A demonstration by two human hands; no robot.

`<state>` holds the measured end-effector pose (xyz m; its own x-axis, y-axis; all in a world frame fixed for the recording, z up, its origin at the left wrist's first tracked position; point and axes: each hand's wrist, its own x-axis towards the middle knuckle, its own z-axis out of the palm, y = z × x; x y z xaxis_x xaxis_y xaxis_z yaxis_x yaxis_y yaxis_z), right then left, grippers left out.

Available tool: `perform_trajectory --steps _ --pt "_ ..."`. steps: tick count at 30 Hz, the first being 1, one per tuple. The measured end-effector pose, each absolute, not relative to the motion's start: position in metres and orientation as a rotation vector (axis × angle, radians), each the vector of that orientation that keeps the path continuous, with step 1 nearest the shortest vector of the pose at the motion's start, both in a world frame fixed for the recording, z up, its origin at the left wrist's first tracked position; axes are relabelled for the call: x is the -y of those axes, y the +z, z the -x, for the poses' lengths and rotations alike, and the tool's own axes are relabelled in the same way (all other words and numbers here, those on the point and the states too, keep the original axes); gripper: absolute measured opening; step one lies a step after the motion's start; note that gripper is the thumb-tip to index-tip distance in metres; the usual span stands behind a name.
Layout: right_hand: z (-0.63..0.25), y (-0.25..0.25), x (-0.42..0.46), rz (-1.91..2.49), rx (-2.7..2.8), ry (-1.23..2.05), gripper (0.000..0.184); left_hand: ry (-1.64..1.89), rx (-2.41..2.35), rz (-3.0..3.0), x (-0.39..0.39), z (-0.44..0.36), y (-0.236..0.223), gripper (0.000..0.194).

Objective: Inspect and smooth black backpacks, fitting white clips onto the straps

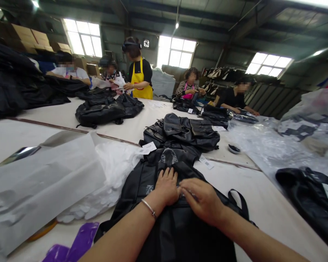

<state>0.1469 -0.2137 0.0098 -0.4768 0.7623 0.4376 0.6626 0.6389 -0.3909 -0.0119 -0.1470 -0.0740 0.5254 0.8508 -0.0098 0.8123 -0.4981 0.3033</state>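
A black backpack (177, 225) lies flat on the white table in front of me. My left hand (166, 187), with a thin bracelet on the wrist, rests on the bag's middle with its fingers stretched forward. My right hand (203, 200) sits just beside it, fingers curled in a pinch at a small part of the bag that I cannot make out. A black strap loop (242, 203) sticks out to the right of the bag.
More black backpacks (186, 133) are piled behind mine and further left (106, 109). White paper sheets (43, 182) and wadding (112, 174) lie left. Clear plastic bags (276, 145) cover the right. Another black bag (311, 203) lies at right. Several people work at the far side.
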Motion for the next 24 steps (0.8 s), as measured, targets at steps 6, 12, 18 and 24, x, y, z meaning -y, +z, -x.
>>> perform_trajectory --steps 6,12,18,24 --pt "-0.109 0.025 0.071 1.478 2.442 0.033 0.027 0.258 -1.432 -2.457 0.145 0.009 -0.078 0.083" --pt "-0.051 -0.007 0.014 1.644 2.629 -0.006 0.025 0.314 -1.409 -2.458 0.144 0.011 -0.082 0.083" --pt "-0.068 -0.003 -0.029 1.901 2.365 0.084 0.032 0.310 -1.426 -2.457 0.143 0.012 -0.081 0.079" --pt "-0.142 -0.005 -0.051 2.249 1.865 0.372 0.028 0.305 -1.407 -2.465 0.144 0.012 -0.075 0.079"
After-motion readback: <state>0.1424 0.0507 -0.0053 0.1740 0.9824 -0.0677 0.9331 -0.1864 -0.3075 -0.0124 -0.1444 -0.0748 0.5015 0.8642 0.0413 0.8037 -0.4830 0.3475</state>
